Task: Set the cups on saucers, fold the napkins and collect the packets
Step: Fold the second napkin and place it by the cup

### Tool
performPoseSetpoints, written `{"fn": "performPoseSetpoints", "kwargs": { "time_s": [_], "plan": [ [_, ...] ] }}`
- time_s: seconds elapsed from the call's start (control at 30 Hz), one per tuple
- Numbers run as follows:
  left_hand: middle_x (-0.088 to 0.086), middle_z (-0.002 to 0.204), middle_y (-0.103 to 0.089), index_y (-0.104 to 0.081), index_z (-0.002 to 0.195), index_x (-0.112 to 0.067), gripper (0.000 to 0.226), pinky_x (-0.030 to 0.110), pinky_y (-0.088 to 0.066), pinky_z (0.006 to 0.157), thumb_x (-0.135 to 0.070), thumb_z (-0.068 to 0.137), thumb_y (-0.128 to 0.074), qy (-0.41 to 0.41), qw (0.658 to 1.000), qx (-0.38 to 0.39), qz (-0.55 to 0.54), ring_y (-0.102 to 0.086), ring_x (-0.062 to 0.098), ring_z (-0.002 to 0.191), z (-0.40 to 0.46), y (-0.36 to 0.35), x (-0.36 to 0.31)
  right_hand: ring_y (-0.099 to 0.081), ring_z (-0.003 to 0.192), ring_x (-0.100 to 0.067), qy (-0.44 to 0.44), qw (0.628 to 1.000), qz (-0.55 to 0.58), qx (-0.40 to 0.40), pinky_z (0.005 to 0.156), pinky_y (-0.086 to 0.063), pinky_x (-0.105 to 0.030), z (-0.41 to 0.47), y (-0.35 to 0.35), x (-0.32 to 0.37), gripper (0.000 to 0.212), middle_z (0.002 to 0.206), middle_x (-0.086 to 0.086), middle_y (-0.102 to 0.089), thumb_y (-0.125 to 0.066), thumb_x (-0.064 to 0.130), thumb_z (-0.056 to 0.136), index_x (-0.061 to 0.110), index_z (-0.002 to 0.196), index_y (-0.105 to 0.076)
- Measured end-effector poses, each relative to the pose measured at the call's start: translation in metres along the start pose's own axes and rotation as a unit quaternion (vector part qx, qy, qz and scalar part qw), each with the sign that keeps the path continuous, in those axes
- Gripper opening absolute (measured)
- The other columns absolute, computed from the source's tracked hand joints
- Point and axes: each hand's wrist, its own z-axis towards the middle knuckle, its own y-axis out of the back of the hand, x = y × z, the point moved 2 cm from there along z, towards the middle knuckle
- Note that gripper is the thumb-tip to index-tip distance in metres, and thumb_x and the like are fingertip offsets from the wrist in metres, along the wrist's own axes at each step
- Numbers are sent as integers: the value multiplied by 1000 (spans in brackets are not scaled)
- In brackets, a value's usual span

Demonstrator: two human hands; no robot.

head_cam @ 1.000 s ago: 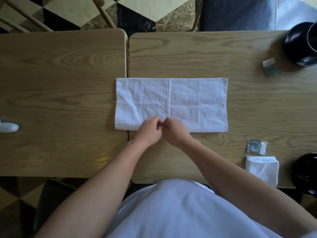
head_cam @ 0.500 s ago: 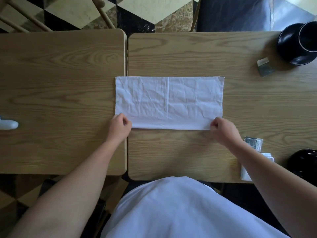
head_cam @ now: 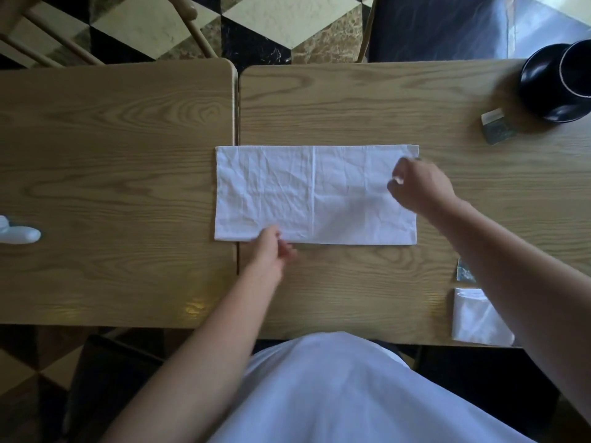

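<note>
A white napkin [head_cam: 313,193], folded in half into a long rectangle, lies flat across the seam of two wooden tables. My left hand [head_cam: 270,247] rests at its near edge, left of centre, fingers loosely bent, gripping nothing I can see. My right hand [head_cam: 419,187] hovers over the napkin's right end with bent fingers apart and casts a shadow on the cloth. A small folded napkin [head_cam: 476,318] sits at the near right. One packet [head_cam: 463,271] peeks out beside my right forearm; another packet [head_cam: 497,129] lies near a black cup [head_cam: 575,71] on a black saucer [head_cam: 540,94].
The seam between the two tables [head_cam: 236,123] runs under the napkin's left part. A white object [head_cam: 19,233] lies at the left edge. A wooden chair [head_cam: 192,20] stands beyond the far edge, over a tiled floor.
Both hands left the napkin's near corners. My left hand slid right along the near edge; my right hand rose and moved up over the right end. The napkin stayed flat.
</note>
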Motion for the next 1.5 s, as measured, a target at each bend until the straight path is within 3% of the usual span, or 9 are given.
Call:
{"fn": "performPoseSetpoints", "kwargs": {
  "time_s": [0.1,0.23,0.5,0.67,0.83,1.03,1.17,1.33,1.5],
  "plan": [
    [21,89,-55,-51,101,7,19,47,-61,75,-12,97,-51,191,959,132,-161,-63,34,83,-22,-52,18,-46,123,-37,56,998,-16,5,89,-47,-44,38,15,24,39,129,-13,-54,-64,20,86,14,124,-58],
    [29,155,-30,-28,146,8,61,51,-36,115,-15,98,-58,253,936,156,-191,-37,42,143,-37,-88,29,-51,119,-36,65,989,-110,70,88,-43,-43,62,16,47,38,122,-14,-58,-64,13,83,11,118,-51],
    [11,88,-54,-58,96,-1,21,33,-49,62,-16,89,-69,264,950,121,-116,-55,21,76,-36,-112,53,-57,99,-33,72,954,-213,198,92,-47,-40,58,36,83,25,96,-8,-58,-71,38,82,17,91,-61],
    [12,90,-64,-60,82,-9,13,37,-52,76,-9,82,-47,154,941,156,-258,-62,32,88,-54,-93,43,-58,76,-23,109,958,-87,250,59,-39,-30,16,80,109,24,84,0,-62,-68,39,86,22,73,-56],
    [11,82,-70,-65,88,-5,17,27,-57,70,-12,89,-50,39,899,270,-342,-72,25,75,-79,-62,-18,-68,93,-17,44,939,301,160,90,-56,-38,-20,123,127,44,109,1,-69,-74,40,87,26,127,-65],
    [21,118,-62,-58,127,3,33,49,-39,110,-5,97,-45,-198,898,338,-199,-57,33,110,-120,-37,-130,-73,74,-14,65,858,510,0,66,-58,-28,-44,167,140,14,82,3,-75,-72,30,90,19,99,-73],
    [25,113,-60,-54,119,2,26,42,-53,84,2,94,-50,-310,888,314,-128,-62,33,95,-126,-8,-155,-75,74,-10,49,823,566,-19,63,-59,-27,-68,154,120,17,80,6,-78,-73,32,88,18,98,-74],
    [21,92,-63,-52,84,-8,19,45,-54,82,9,91,-53,-273,941,201,-12,-62,29,77,-84,22,-98,-72,73,-25,-65,796,598,59,67,-55,-33,-100,56,82,11,92,-14,-73,-70,13,89,4,95,-68],
    [19,83,-59,-53,94,-7,12,34,-49,64,5,93,-52,-128,971,146,139,-59,27,66,-26,73,8,-70,85,-34,-252,748,603,120,73,-57,-42,-161,-68,43,21,101,-22,-72,-66,0,86,-4,107,-67]
  ]
}}
